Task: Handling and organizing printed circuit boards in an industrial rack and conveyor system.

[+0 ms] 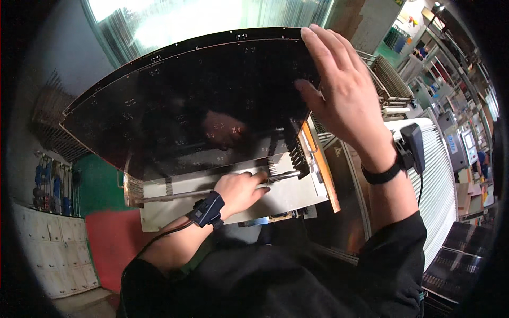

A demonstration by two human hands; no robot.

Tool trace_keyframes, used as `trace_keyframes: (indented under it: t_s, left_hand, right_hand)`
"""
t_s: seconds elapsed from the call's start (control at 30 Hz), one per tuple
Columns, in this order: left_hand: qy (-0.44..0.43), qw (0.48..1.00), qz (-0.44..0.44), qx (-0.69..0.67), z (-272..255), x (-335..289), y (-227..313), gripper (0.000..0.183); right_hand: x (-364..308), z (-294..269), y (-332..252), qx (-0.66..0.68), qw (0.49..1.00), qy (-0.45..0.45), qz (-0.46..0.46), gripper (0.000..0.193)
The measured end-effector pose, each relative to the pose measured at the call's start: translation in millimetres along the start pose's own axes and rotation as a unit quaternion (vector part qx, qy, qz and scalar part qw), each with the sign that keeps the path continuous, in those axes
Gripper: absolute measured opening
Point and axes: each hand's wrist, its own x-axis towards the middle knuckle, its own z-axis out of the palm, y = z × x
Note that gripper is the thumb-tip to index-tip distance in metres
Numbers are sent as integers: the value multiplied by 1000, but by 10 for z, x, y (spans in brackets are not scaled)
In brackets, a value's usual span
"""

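A large glossy black panel (180, 85) with small light markings stands upright before me, leaning over a white open rack (297, 196). My right hand (347, 87) is at the panel's upper right corner, fingers stretched and the thumb apart; whether the palm presses on the edge I cannot tell. Low in front of the panel, my left hand (241, 192) has its fingers curled on a thin metal rod (180, 196) that crosses the rack. The undersides of those fingers are hidden. A reflection of the left hand shows in the panel's surface.
An orange-edged side (321, 164) bounds the rack on the right. Beyond it stands a white ribbed stack (424, 159), with more black panels (461, 254) below. White lockers (58, 249) and a red floor patch (114, 246) lie at left. Bright translucent sheeting (212, 18) hangs behind.
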Motion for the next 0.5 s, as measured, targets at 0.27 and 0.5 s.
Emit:
trace_keyframes:
  t_s: [0.27,0.5]
  left_hand:
    - [58,998,-5,-7,88,-29,-70,26]
    - [74,997,13,-13,122,-48,-105,27]
  right_hand:
    - [245,-156,-14,52,997,-35,44,14]
    - [342,-147,61,121,992,-24,10,14]
